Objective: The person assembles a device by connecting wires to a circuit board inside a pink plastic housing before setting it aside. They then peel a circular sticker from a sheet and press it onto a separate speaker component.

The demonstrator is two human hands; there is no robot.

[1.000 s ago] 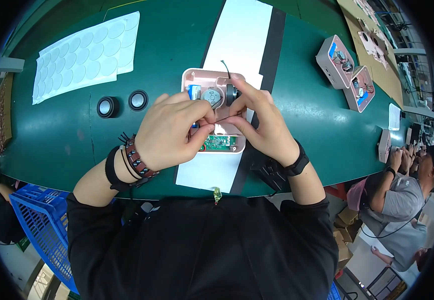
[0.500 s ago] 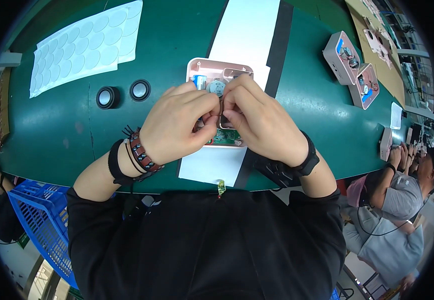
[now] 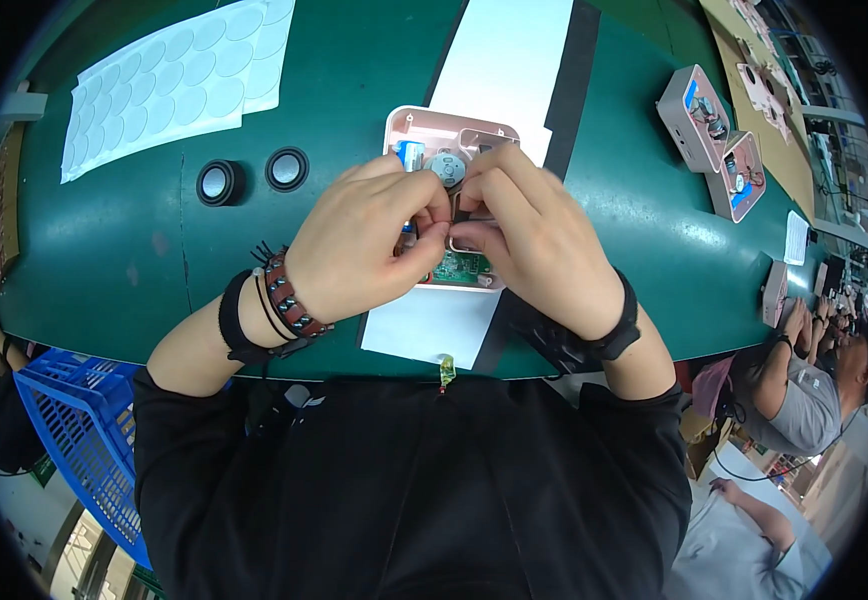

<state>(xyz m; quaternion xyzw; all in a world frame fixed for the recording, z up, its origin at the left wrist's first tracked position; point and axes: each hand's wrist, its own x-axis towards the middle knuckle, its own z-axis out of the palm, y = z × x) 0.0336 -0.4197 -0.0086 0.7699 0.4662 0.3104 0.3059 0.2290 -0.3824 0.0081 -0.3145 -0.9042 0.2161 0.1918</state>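
A pink open device housing (image 3: pixel 424 125) lies on a white sheet (image 3: pixel 509 60) on the green table. Inside it I see a round silver part (image 3: pixel 446 166), a blue part (image 3: pixel 411 153) and a green circuit board (image 3: pixel 461 267). My left hand (image 3: pixel 364 245) and my right hand (image 3: pixel 529 235) rest over the housing, fingertips pinched together above its middle. They seem to grip a small thin wire or part there; it is mostly hidden by the fingers. Bracelets sit on my left wrist, a dark band on my right.
Two small black round speakers (image 3: pixel 219 182) (image 3: pixel 287 168) lie left of the housing. A white sheet of round pads (image 3: pixel 169 85) is at the far left. Two more pink housings (image 3: pixel 714 140) stand at the right. A blue crate (image 3: pixel 84 440) is below left; other people sit at the right.
Both hands have closed in over the middle of the housing, fingertips now pinched together. The view has shifted so the housing sits a little higher and more centred.
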